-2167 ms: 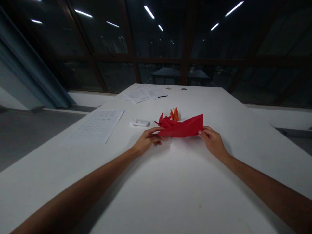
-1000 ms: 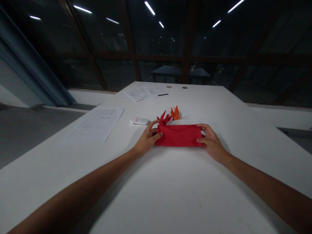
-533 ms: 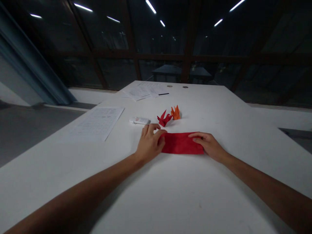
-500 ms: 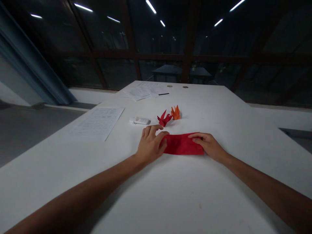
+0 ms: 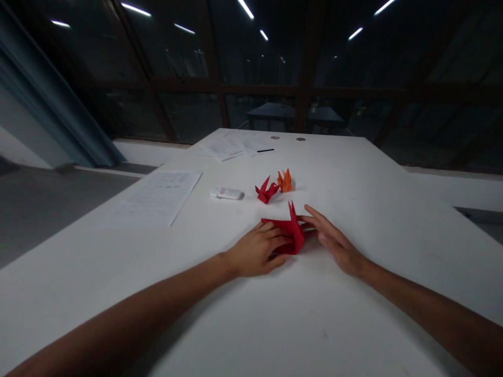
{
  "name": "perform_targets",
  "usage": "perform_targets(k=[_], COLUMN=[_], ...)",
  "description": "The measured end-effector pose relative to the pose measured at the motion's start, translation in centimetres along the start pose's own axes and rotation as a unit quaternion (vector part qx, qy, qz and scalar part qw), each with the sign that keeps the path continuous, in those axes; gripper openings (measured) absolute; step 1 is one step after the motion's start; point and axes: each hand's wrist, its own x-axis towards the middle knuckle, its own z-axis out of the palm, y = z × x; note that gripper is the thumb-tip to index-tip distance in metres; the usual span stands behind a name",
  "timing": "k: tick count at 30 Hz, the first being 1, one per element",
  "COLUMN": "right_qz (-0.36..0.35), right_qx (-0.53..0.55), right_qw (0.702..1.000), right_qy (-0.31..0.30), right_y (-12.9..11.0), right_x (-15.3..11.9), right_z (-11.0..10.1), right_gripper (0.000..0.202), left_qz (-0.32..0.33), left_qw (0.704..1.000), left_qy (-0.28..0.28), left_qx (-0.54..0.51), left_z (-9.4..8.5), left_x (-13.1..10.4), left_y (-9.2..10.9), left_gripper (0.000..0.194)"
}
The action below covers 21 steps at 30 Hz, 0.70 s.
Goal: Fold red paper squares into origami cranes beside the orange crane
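A sheet of red paper [image 5: 297, 238], folded into a strip, lies on the white table with its right part raised upright. My left hand [image 5: 257, 248] rests flat on the left part of the paper, fingers stretched over it. Against the back of the raised part is my right hand [image 5: 334, 238], its fingers extended and partly hidden behind the paper. Just beyond the hands stand a red paper crane [image 5: 266, 192] and an orange paper crane [image 5: 285, 181], close together.
Left of the cranes is a white remote control [image 5: 227, 193]. A printed sheet [image 5: 157, 199] lies at the table's left edge. Farther back are more papers [image 5: 223, 146], a black pen [image 5: 265, 151] and two small round objects [image 5: 301, 139]. Dark windows stand behind the table [image 5: 275, 324].
The red paper lay flat between both hands; now its right part stands up. My left hand has flattened onto the paper, and my right hand has moved behind the raised part.
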Motion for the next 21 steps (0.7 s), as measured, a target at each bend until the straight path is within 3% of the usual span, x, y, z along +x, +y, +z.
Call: perform_targets(k=[2, 5, 7, 9, 12, 16, 21], right_qz=[-0.050, -0.070, -0.068, -0.066, -0.063, -0.068, -0.077], right_qx=[-0.160, -0.319, -0.380, -0.416, -0.442, -0.447, -0.438], right_qw=[0.985, 0.941, 0.916, 0.898, 0.885, 0.887, 0.895], right_qy=[-0.031, -0.088, -0.111, -0.129, -0.132, -0.097, -0.040], right_y=[-0.4, -0.8, -1.0, -1.1, -1.0, -0.8, -0.7], right_x=[-0.3, -0.5, -0.4, -0.3, -0.4, -0.5, -0.5], right_z=[0.5, 1.4, 1.9, 2.1, 2.3, 2.5, 2.7], right_gripper=[0.063, 0.066, 0.061, 0.054, 0.049, 0.047, 0.033], left_qz=[0.026, 0.026, -0.019, -0.089, -0.172, -0.181, -0.171], left_qw=[0.999, 0.994, 0.991, 0.978, 0.952, 0.959, 0.977], left_qy=[-0.007, 0.005, 0.067, 0.153, 0.238, 0.208, 0.123], left_qx=[-0.043, -0.104, -0.117, -0.108, -0.086, -0.064, -0.026], left_z=[0.0, -0.2, -0.3, -0.5, -0.5, 0.1, 1.0], left_x=[0.0, -0.2, -0.3, -0.4, -0.3, 0.0, 0.0], left_y=[-0.1, -0.3, -0.6, -0.9, -1.4, -1.8, -2.2], left_gripper=[0.036, 0.026, 0.024, 0.039, 0.040, 0.009, 0.024])
